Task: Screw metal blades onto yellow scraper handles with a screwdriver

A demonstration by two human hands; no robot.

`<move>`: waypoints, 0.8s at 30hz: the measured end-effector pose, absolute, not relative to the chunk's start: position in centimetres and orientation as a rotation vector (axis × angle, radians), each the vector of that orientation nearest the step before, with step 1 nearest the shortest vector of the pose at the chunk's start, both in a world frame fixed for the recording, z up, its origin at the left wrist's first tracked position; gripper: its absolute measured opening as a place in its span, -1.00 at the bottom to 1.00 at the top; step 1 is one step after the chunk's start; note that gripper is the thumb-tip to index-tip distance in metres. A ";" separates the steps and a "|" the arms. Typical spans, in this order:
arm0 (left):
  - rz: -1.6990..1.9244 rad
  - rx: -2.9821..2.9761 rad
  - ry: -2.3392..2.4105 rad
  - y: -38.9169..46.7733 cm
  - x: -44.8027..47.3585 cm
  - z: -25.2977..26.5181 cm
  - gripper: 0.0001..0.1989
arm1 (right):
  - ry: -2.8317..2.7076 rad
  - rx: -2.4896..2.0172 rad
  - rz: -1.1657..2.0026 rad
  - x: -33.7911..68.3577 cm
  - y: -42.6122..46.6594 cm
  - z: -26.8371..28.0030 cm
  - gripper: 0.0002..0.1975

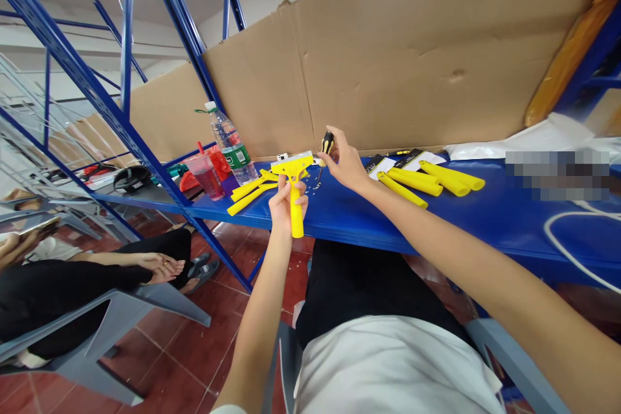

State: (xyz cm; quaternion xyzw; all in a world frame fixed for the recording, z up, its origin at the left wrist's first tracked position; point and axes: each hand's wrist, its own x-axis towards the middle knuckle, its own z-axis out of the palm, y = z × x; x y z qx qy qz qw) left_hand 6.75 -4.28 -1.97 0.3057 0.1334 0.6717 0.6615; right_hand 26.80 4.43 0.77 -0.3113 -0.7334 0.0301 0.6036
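Observation:
My left hand (pixel 280 207) is wrapped round the handle of a yellow T-shaped plastic tool (pixel 297 207), held upright above the front of the blue table. In my right hand (pixel 347 165) is a screwdriver (pixel 327 143) with a black and yellow handle, gripped just right of the tool's head. The fingers hide part of the screwdriver, and I cannot tell whether its tip touches the tool. Several tiny light pieces (pixel 314 190) lie on the table behind the hands. Yellow handle parts (pixel 252 196) rest left of my left hand; more yellow handles (pixel 414 181) lie to the right.
A water bottle (pixel 231 145) and a cup of red drink (pixel 207 174) stand at the left on the blue table (pixel 485 220). Cardboard (pixel 388 65) walls the back. A white cable (pixel 557 239) curves at the right. Another person's hands (pixel 162 265) rest at far left.

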 end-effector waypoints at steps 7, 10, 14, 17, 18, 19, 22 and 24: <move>1.473 0.590 0.245 -3.7 7.3 -1.2 -0.56 | -1.594 -0.752 0.038 27.5 5.0 1.2 -0.23; 1.462 0.502 0.298 -3.5 7.5 -1.2 -0.58 | -1.539 -0.748 0.038 27.8 5.1 1.5 -0.16; 1.396 0.368 0.362 -3.4 7.6 -1.3 -0.58 | -1.457 -0.719 0.029 28.0 5.2 1.9 -0.12; 1.332 0.290 0.364 -3.4 7.8 -1.2 -0.57 | -1.427 -0.684 0.040 28.0 5.2 2.1 -0.10; 1.315 0.282 0.367 -3.4 7.9 -1.2 -0.56 | -1.425 -0.668 0.051 27.9 5.3 2.1 -0.09; 1.300 0.284 0.373 -3.4 8.1 -1.2 -0.54 | -1.423 -0.650 0.068 27.9 5.3 2.1 -0.08; 1.255 0.319 0.394 -3.5 8.8 -1.2 -0.51 | -1.413 -0.611 0.132 27.7 5.6 2.1 -0.07; 1.212 0.333 0.401 -3.5 9.3 -1.1 -0.52 | -1.413 -0.601 0.173 27.5 5.7 2.0 -0.06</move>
